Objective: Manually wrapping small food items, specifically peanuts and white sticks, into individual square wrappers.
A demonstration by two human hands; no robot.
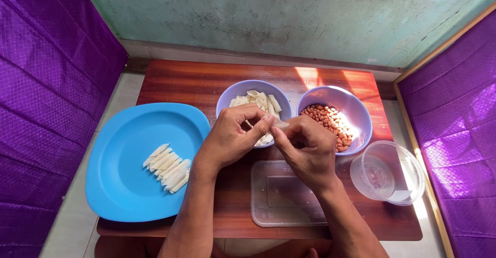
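Observation:
My left hand (232, 136) and my right hand (305, 152) meet over the middle of a small wooden table (206, 82). Together they pinch a small pale pasta tube (279, 124) between their fingertips. Just behind the hands stands a lilac bowl (227, 100) of pale pasta tubes (261, 102). To its right a second lilac bowl (356, 108) holds red-brown peanuts (328, 121). On the left a blue plate (129, 185) carries a neat row of several pasta tubes (168, 167).
A clear flat plastic lid (281, 206) lies under my right wrist. A clear round tub (387, 172) with a few peanuts stands at the table's right edge. Purple quilted panels close in both sides, a greenish wall the back.

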